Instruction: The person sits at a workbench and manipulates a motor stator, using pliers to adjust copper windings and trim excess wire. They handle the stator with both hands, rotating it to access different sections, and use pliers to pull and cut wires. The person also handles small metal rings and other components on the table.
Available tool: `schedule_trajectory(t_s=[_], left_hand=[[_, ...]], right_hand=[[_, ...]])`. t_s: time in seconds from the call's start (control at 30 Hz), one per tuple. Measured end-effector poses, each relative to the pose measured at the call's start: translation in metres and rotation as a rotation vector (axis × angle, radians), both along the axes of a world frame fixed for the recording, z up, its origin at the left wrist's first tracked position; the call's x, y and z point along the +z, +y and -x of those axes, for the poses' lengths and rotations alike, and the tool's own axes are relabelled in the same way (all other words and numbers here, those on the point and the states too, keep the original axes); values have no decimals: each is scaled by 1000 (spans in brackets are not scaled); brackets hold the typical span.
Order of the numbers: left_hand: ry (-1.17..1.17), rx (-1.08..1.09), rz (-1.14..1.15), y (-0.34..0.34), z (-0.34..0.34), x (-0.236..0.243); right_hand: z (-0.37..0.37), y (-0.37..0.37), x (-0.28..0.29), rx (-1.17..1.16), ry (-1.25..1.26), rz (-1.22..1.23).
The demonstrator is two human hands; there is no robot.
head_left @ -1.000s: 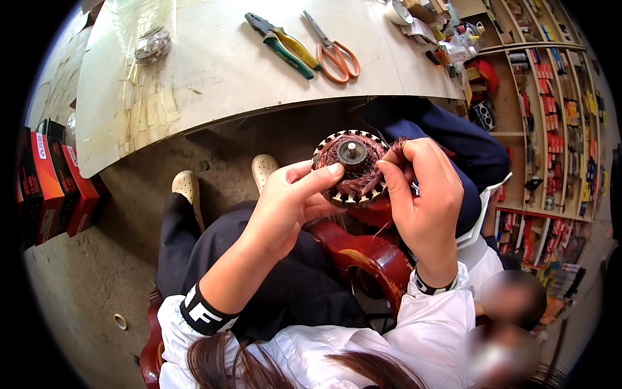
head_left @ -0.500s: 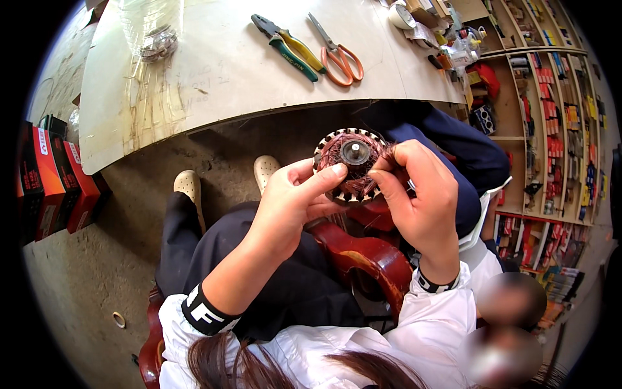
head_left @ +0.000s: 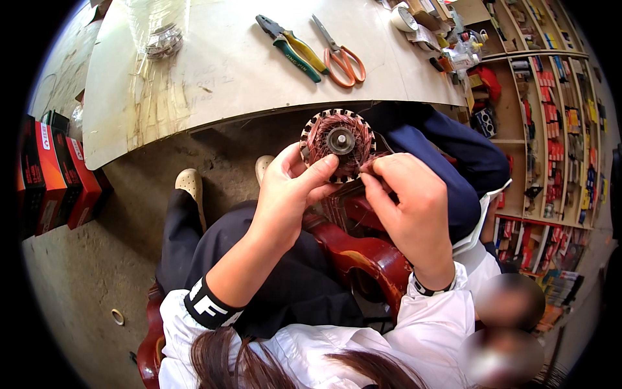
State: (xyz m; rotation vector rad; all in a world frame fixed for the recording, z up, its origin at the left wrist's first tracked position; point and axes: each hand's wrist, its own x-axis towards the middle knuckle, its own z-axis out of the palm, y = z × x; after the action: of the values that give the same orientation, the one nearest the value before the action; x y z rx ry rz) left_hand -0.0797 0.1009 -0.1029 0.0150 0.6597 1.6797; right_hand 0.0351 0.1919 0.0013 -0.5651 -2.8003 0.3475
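Observation:
I hold a round motor core [head_left: 329,128] with slotted rim, tangled copper windings and a dark central hub with a metal shaft, out over my lap, just below the bench edge. My left hand [head_left: 290,198] grips it from the lower left, thumb on the windings under the hub. My right hand [head_left: 409,204] is at its lower right, thumb and forefinger pinching copper wire [head_left: 369,162] at the rim. On the pale bench [head_left: 197,58] lie green-and-yellow pliers [head_left: 293,52] and orange-handled scissors [head_left: 343,65], both beyond the core.
A wrapped bundle [head_left: 162,42] lies top left on the bench, assorted containers [head_left: 457,55] at its right end. Red-black boxes [head_left: 58,181] stand left, shelving [head_left: 547,129] right. A seated person in navy trousers [head_left: 447,162] is close on my right. Red wooden seats [head_left: 382,266] show below.
Both hands have shifted with the core: it has risen toward the bench edge and slightly left, while my right hand's pinched fingers have moved from its upper right down to its lower right.

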Motion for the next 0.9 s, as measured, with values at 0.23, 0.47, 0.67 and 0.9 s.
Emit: schedule_trajectory(t_s=[0.23,0.47,0.67,0.9], left_hand=[[54,-83,17,-3,2,-1],[119,-120,35,-3,4,1],[91,-133,9,-2,7,1],[74,-97,45,0,6,-1]], right_hand=[[7,2,0,-351,115,760],[7,12,-7,-382,205,692],[4,18,-12,-234,164,129],[0,7,-1,-201,53,124]])
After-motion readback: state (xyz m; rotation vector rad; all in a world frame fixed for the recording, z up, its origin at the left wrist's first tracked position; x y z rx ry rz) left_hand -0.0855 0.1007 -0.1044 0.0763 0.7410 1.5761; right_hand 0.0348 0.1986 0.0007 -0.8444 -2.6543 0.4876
